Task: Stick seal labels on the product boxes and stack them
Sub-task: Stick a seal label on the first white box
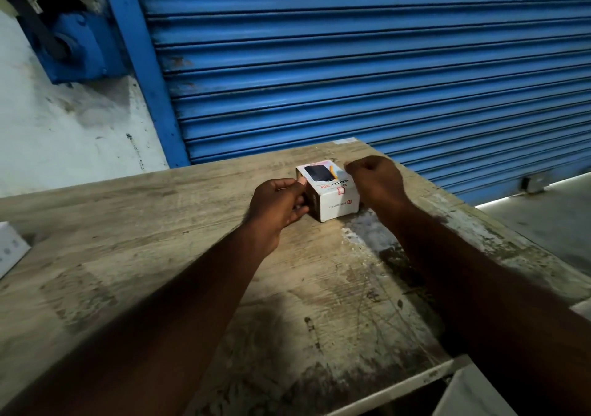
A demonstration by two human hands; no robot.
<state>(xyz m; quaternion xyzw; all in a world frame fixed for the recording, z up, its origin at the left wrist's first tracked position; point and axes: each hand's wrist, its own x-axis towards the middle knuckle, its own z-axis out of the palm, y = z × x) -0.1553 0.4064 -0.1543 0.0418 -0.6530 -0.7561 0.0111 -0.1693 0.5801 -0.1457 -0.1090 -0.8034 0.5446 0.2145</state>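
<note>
Far left of the product box (332,198), a white carton (9,249) pokes in at the table (144,223) edge; contents not visible. The product box itself is shut, white w/ a dark pic on top, sitting flat on the wood toward the far side of the table. A small red-edged seal label (341,190) wraps its top-front edge.

Room: broad worn wood lies nearer than the box, and the far table edge runs close behind it w/ a blue shutter (351,63) beyond. The table's rt edge slants away to the box's right.

Left hand (278,204) grips the box's left end - thumb on the top edge, fingers curled down the side. Right hand (375,180) is curled tight against the box's far-right corner - can't tell if it grips.
</note>
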